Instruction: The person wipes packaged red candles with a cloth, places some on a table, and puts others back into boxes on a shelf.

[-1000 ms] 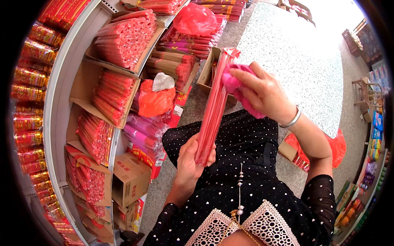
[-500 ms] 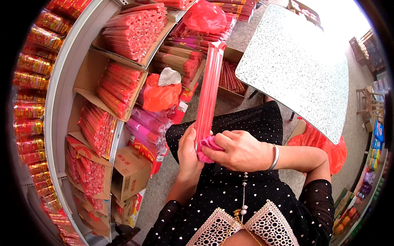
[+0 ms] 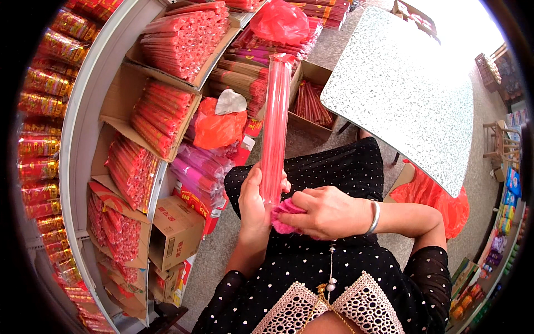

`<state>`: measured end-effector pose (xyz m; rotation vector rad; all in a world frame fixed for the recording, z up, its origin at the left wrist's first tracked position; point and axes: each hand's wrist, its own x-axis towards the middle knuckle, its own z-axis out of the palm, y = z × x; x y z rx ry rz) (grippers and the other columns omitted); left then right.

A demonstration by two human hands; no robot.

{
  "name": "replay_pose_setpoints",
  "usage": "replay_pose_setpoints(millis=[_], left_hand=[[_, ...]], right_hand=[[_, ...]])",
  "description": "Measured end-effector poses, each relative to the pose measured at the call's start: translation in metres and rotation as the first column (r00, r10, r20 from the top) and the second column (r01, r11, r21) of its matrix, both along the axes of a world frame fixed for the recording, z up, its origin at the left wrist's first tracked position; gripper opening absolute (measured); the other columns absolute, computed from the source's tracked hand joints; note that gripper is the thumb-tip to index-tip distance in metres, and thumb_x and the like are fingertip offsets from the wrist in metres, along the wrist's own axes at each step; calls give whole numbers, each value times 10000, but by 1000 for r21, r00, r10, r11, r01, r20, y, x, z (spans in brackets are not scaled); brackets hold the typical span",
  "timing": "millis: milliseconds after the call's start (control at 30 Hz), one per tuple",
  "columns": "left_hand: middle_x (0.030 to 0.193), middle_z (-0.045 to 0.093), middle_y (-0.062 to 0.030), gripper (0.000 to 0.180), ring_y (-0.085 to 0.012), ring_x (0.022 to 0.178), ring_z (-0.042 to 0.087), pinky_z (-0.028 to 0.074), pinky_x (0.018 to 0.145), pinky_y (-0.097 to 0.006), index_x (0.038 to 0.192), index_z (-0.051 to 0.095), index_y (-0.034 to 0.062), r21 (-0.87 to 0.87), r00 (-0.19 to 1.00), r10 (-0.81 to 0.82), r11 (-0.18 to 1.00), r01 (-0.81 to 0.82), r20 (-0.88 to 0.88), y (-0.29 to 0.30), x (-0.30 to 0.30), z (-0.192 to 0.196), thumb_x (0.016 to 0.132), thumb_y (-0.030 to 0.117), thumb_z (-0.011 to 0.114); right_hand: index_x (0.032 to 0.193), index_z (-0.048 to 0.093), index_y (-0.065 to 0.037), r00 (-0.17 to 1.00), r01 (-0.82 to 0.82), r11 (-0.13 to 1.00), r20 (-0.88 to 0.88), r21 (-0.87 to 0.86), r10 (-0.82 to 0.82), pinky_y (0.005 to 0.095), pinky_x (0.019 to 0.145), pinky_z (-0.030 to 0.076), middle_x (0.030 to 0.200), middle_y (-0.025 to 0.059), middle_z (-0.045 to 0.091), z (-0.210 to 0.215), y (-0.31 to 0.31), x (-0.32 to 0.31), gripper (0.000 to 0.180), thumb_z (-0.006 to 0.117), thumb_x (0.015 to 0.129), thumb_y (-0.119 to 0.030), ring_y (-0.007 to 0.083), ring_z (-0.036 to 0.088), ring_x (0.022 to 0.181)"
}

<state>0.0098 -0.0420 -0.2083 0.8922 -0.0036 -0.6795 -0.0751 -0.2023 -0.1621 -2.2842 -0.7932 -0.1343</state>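
Note:
A long pack of red sticks (image 3: 275, 119) in clear plastic stands nearly upright in front of me. My left hand (image 3: 256, 195) is wrapped round its lower part, the thumb along the left side and fingertips showing on the right. In my right hand (image 3: 329, 211) a fuzzy pink cloth (image 3: 285, 216) is bunched, held against or right beside the pack's lower end. Whether the sticks are incense or thin candles I cannot tell. The far end of the wrapper is gathered and red.
Shelves at left hold cardboard boxes (image 3: 176, 231) and bundles of red sticks (image 3: 183, 44). Orange-red plastic bags (image 3: 219, 129) lie among more bundles. A speckled white table (image 3: 397, 94) stands at right, with an open box of red sticks (image 3: 312, 106) by its left edge.
The pack has swung a little to the left at its far end and stands straighter. My right hand and the pink cloth have shifted slightly down and to the right along its lower end.

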Motion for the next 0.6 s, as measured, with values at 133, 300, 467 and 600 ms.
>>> replay_pose_setpoints(millis=[133, 300, 467, 600], left_hand=[[856, 574, -141, 379, -206, 689, 566, 469, 654, -352, 1114, 480, -55, -39, 999, 34, 999, -34, 7, -1, 2, 2, 949, 261, 353], [890, 584, -134, 380, -211, 734, 579, 472, 712, -363, 1147, 471, -57, 25, 993, 97, 995, -95, -67, -7, -1, 13, 952, 242, 338], [1023, 585, -135, 399, -175, 907, 581, 459, 818, -304, 1194, 463, -52, 153, 997, 30, 987, -41, 72, -11, -8, 12, 950, 245, 355], [996, 588, -116, 428, -156, 872, 578, 461, 778, -275, 1227, 443, -53, 201, 993, 60, 976, -80, 104, -14, -12, 18, 952, 268, 373]], right_hand=[[1046, 591, -68, 997, 72, 996, -3, 50, -72, 342, 523, 487, 757, 84, 486, 7, -21, -1, 380, 654, 688, -176, 226, 548, 619], [1098, 576, -62, 941, 293, 956, 181, -6, -287, 316, 508, 451, 746, 77, 454, 22, -42, 4, 450, 662, 665, -148, 209, 506, 599], [1057, 579, -67, 944, 210, 978, 259, 14, -206, 295, 545, 463, 766, 50, 450, 10, -12, 8, 375, 607, 695, -161, 181, 511, 642], [1057, 581, -74, 935, 244, 970, 271, -24, -228, 294, 534, 457, 754, 50, 446, 2, -9, 12, 346, 566, 726, -173, 177, 513, 640]])
